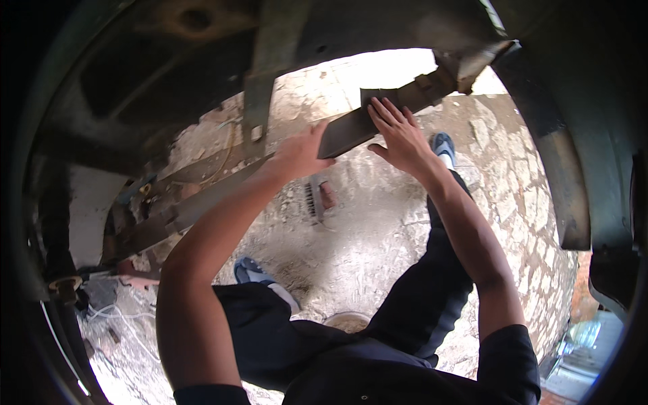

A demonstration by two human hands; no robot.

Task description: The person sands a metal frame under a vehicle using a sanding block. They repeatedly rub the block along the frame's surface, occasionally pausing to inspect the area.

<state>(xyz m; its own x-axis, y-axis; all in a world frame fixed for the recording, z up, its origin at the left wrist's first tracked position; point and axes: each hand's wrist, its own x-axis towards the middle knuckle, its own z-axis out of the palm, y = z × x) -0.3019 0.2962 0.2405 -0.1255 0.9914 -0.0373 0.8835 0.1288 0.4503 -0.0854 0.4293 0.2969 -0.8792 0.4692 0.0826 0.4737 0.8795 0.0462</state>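
A long dark metal beam point(347, 131) slants across the view in front of me, from the lower left up to the right. My left hand point(300, 152) is closed round its middle, thumb on the near side; the fingers on the far side are partly hidden. Farther along to the right, my right hand point(399, 138) lies flat on the beam, with fingers stretched and thumb apart. A dark, flat upright plate point(376, 96) rises from the beam beside the right fingertips. At its right end the beam meets a rusty bracket point(466, 71).
Dark vehicle-like metalwork point(169, 61) hangs overhead, with a vertical strap point(258, 111). On the ground lie a bristled brush point(312, 200) and a reddish block point(328, 196). What looks like another person's hand point(140, 277) shows at left, near a white cord point(125, 315). Clear plastic bottle point(584, 333) at right.
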